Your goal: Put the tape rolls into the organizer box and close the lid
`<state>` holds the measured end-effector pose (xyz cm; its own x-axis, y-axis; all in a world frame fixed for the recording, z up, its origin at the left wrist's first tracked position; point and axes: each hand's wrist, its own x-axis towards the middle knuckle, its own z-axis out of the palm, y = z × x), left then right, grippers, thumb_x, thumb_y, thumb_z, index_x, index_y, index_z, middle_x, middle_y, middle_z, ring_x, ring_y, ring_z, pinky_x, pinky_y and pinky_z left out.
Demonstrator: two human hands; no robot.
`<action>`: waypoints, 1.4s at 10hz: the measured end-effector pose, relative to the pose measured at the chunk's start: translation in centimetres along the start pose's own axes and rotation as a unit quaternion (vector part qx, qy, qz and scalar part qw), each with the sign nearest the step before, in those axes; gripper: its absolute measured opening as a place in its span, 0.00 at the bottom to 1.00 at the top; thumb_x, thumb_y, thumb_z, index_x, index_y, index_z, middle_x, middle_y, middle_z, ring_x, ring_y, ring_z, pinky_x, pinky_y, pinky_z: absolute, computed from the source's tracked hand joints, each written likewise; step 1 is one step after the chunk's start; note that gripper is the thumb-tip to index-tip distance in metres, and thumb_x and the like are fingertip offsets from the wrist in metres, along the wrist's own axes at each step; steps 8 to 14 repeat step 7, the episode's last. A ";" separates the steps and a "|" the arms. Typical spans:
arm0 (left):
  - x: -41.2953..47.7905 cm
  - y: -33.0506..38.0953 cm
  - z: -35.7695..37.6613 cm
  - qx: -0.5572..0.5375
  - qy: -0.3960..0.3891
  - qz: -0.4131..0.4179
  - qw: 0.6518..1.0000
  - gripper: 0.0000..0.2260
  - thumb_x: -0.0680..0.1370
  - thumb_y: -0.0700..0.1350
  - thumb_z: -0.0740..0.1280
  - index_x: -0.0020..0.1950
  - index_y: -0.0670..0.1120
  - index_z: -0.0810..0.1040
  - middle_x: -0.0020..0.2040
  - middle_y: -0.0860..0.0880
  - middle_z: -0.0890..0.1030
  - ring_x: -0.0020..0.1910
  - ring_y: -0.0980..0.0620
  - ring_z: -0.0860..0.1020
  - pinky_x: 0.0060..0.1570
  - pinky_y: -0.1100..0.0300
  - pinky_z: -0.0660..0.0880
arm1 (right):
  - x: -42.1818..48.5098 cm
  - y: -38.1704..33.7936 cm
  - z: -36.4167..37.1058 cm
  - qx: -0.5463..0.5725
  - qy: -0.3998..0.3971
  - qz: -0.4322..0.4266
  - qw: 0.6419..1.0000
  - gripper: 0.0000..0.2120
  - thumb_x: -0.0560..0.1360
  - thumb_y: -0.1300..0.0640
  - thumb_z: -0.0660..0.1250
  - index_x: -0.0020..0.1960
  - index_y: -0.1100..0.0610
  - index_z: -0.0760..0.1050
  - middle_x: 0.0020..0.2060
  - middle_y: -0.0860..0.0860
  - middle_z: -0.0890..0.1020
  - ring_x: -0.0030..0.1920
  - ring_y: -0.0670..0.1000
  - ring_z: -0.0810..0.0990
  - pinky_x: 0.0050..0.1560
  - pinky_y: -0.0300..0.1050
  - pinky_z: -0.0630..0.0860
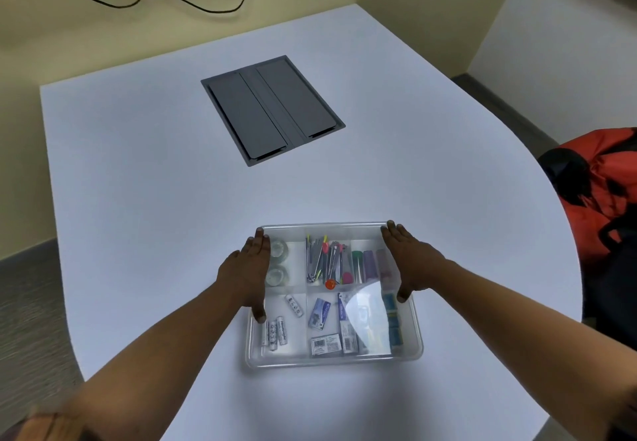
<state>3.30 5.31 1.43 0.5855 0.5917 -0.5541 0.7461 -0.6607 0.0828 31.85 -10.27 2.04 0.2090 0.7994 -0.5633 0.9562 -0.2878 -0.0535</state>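
On lid edges, both hands flat

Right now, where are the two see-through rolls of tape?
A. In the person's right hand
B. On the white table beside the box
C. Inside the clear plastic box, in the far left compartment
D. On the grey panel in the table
C: the two clear tape rolls sit in the far left compartment of the clear plastic organizer box, partly hidden behind the left hand.
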 end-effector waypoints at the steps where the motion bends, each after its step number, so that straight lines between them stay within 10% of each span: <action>1: 0.4 -0.1 0.2 -0.015 0.012 -0.006 1.000 0.73 0.51 0.56 0.84 0.76 0.42 0.33 0.77 0.46 0.33 0.78 0.46 0.47 0.73 0.53 0.57 | 0.4 0.4 0.2 -0.013 0.014 0.000 1.000 0.71 0.56 0.44 0.82 0.76 0.60 0.33 0.77 0.55 0.38 0.77 0.56 0.41 0.75 0.52 0.52; 5: -1.3 0.3 -0.7 0.056 0.019 -0.002 0.998 0.70 0.56 0.60 0.81 0.75 0.42 0.30 0.77 0.45 0.32 0.78 0.44 0.40 0.75 0.48 0.54 | -1.3 -0.9 -0.3 -0.002 0.010 0.010 1.000 0.67 0.60 0.44 0.80 0.76 0.61 0.33 0.77 0.54 0.37 0.77 0.57 0.40 0.75 0.54 0.57; 7: -2.1 1.9 -5.0 -0.004 0.171 0.034 0.985 0.58 0.64 0.64 0.74 0.77 0.45 0.38 0.79 0.47 0.38 0.78 0.49 0.40 0.76 0.52 0.46 | -2.8 -1.7 -4.4 0.082 0.100 -0.009 0.992 0.61 0.64 0.38 0.75 0.77 0.57 0.36 0.78 0.52 0.39 0.77 0.54 0.39 0.76 0.52 0.55; 14: -2.1 1.9 -5.0 -0.004 0.171 0.034 0.985 0.58 0.64 0.64 0.74 0.77 0.45 0.38 0.79 0.47 0.38 0.78 0.49 0.40 0.76 0.52 0.46 | -2.8 -1.7 -4.4 0.082 0.100 -0.009 0.992 0.61 0.64 0.38 0.75 0.77 0.57 0.36 0.78 0.52 0.39 0.77 0.54 0.39 0.76 0.52 0.55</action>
